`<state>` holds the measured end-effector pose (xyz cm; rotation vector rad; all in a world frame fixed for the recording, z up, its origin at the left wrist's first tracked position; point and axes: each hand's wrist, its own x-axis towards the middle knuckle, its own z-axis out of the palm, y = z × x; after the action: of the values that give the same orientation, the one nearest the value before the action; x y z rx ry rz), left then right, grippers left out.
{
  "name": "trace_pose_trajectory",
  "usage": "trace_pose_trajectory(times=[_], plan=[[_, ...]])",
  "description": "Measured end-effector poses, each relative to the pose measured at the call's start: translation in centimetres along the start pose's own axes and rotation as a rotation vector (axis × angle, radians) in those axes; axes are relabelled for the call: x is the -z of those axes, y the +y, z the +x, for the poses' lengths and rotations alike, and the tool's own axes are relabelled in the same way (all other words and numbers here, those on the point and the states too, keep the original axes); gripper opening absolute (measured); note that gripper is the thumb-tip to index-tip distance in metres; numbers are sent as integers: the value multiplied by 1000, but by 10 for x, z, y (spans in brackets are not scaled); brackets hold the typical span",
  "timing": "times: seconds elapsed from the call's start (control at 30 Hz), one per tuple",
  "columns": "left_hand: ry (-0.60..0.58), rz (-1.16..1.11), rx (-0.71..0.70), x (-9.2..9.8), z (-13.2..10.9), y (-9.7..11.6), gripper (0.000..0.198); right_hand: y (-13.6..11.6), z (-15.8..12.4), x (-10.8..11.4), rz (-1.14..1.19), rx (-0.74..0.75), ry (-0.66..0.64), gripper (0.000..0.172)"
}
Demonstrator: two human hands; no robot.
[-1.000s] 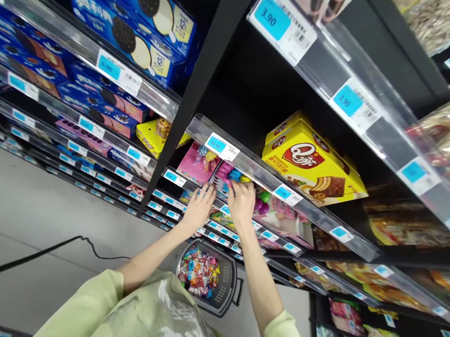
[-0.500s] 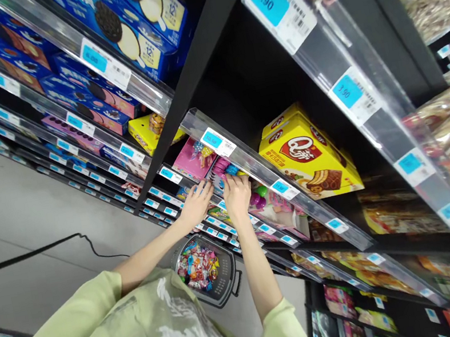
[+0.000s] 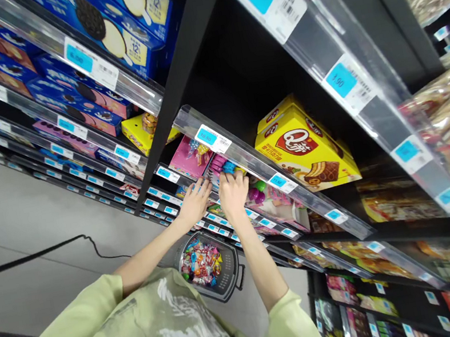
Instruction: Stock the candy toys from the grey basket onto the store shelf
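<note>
My left hand (image 3: 195,203) lies with fingers stretched out at the front edge of a shelf, beside a pink display box (image 3: 189,160). To its right, my right hand (image 3: 234,195) reaches into the neighbouring open box, its fingers curled down by pink and blue striped pieces (image 3: 224,164). Its fingertips are hidden, so what they hold cannot be made out. Just right of that hand sit round purple and green pieces (image 3: 257,193) in another pink-sided box. Below, a dark basket (image 3: 232,266) stands on the floor with many colourful wrapped sweets (image 3: 201,262) inside.
A clear shelf lip (image 3: 245,159) with price tags runs slantwise just above my hands. Yellow cake boxes (image 3: 303,146) stand on the shelf above. Blue biscuit boxes (image 3: 112,20) fill the upper left, past a black upright (image 3: 183,54). A black cord (image 3: 64,243) crosses at left.
The view has shifted slightly. My right hand has moved a little left and its fingers look more curled at the striped pieces. My left hand stays at the shelf edge.
</note>
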<state>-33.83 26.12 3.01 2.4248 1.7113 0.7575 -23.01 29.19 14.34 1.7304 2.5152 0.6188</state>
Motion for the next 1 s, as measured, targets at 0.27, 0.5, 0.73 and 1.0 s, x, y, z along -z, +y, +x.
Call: trace_pose_trajectory(times=[0.27,0.5,0.73,1.0], plan=[[-4,-24,-6,0,2,0,59,-4,10,9,10,-13,-13,36],[-13,-46,-2,-3,5,-1,56,-12,30,-4,42,89,-45,29],[0,-42,-3,0,2,0,58,-1,27,-7,143,32,33,28],[-37,-88,3,7,7,-1,59,3,27,-11,172,-12,-13,29]])
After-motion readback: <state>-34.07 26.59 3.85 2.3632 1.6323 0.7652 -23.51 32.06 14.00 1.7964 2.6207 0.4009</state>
